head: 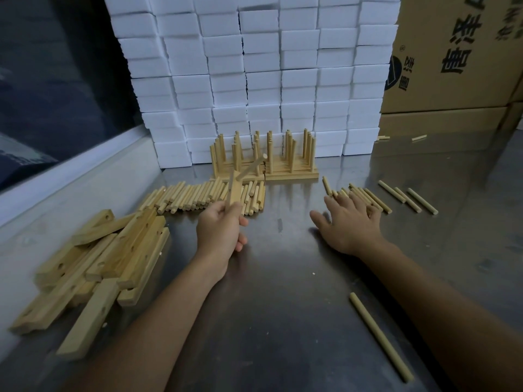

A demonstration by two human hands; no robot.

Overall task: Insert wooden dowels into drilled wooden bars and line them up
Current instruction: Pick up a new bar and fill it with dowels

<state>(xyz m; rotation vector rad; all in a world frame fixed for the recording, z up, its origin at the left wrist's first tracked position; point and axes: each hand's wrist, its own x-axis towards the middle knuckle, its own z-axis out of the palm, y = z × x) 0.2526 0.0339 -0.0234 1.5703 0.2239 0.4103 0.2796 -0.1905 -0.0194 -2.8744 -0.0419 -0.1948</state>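
My left hand [220, 230] grips a drilled wooden bar [235, 190] held upright above the steel table, with one dowel [252, 166] stuck in it and slanting up to the right. My right hand [349, 222] lies flat with spread fingers on a small group of loose dowels [368, 195]. A big pile of dowels [198, 198] lies behind my left hand. Finished bars with upright dowels [266, 157] stand in rows at the back. A heap of drilled bars [99, 258] lies at the left.
The steel table [283, 292] carries a long single dowel [377, 336] at the front right and three dowels [407, 198] farther right. Stacked white foam blocks [254, 75] form a wall behind. Cardboard boxes [458, 58] stand at the back right.
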